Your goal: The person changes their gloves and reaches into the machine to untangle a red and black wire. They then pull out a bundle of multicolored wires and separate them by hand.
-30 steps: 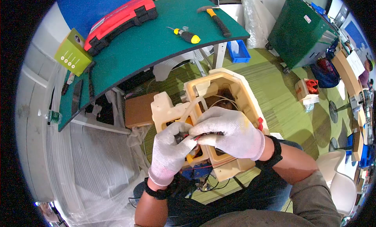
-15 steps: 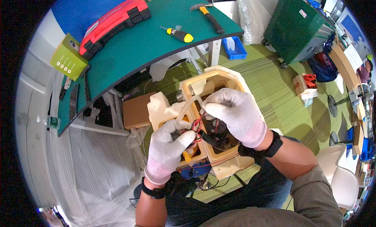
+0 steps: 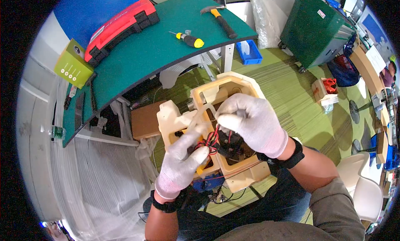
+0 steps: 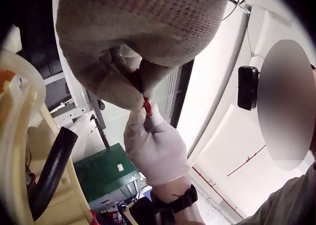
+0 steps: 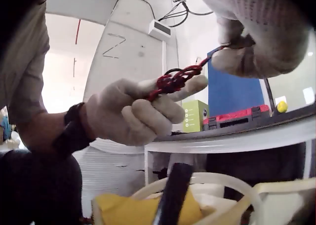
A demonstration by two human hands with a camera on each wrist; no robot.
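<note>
A looped, knotted bundle of red and black wires point(image 3: 213, 142) stretches between two gloved hands over a cream plastic housing point(image 3: 246, 177). My left hand point(image 3: 178, 160) holds the bundle's lower end; in the right wrist view, the wires point(image 5: 177, 80) lie along its fingers, with the index finger stretched out. My right hand point(image 3: 255, 123) pinches the upper end of the wires between thumb and fingertips. Below the hands, a black tube point(image 4: 53, 168) sticks up out of the housing. Dark parts and more wiring show inside, partly covered by the hands.
A green-topped table point(image 3: 137, 60) ahead bears a red toolbox point(image 3: 121, 31), a green box point(image 3: 74, 63), a screwdriver point(image 3: 189, 40) and a hammer point(image 3: 221, 22). A blue bin point(image 3: 250, 53) and a green cabinet point(image 3: 312, 31) stand beyond; a white chair point(image 3: 366, 187) is at right.
My hands were close together at the wires, then the right hand drew away to the right, pulling the wires out between them. The left fingers have since spread a little, showing more of the looped bundle.
</note>
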